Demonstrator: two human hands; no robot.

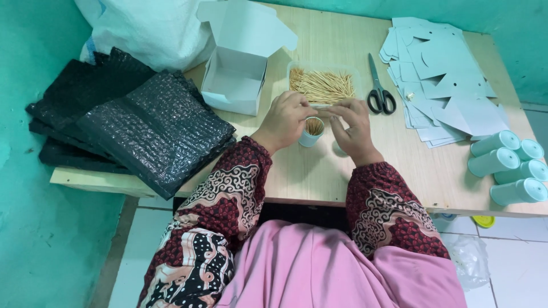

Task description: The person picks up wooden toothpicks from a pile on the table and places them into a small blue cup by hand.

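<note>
Patterned sleeves (228, 194) frame both hands: left hand (283, 118) clamps a part-filled toothpick tube (311, 132), right hand (354, 128) pinches toothpicks above; four capped tubes (508, 165) lie finished rightward.

Pale, smooth matt wooden worktop (342, 171); glossy, crinkled black plastic bubble bags (148, 122); matt white cardboard box (237, 80); smooth teal plastic tubes (508, 165); thin wooden toothpicks (321, 85); matt grey paper cutouts (445, 74); black-handled metal scissors (379, 91)

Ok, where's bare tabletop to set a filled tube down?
Bare wood lies between the right hand and the teal tubes, below the scissors. Crowded: toothpick tray and white box ahead, black bags left.
</note>
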